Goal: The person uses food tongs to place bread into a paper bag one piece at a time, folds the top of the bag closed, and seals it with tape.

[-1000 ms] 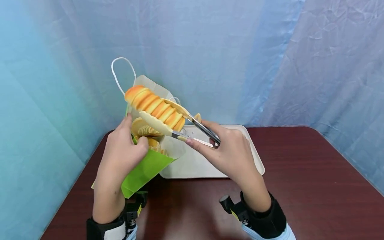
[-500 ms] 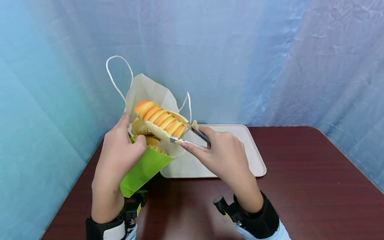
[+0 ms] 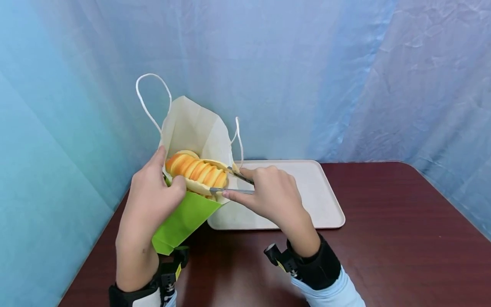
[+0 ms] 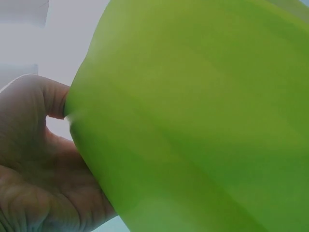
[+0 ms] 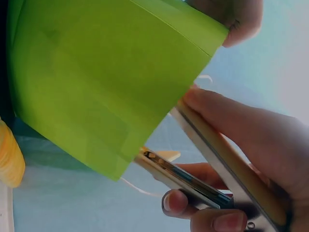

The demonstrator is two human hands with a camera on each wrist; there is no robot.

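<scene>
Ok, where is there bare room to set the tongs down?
The beige tray beside the right hand is bare, as is the dark table right of it. It is crowded at the green bag, where the left hand grips the rim.

Ridged orange bread (image 3: 196,171), clamped in tongs (image 3: 230,182), enters the green bag (image 3: 184,219).

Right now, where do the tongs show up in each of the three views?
Head: the tongs sit centre-left, pinched by the right hand, clamping ridged bread at the mouth of the green bag.
Left wrist: not in it; only the bag's green wall and the left hand.
Right wrist: lower right, both arms running out from the fingers.
Shared landmark: the green bag.
</scene>
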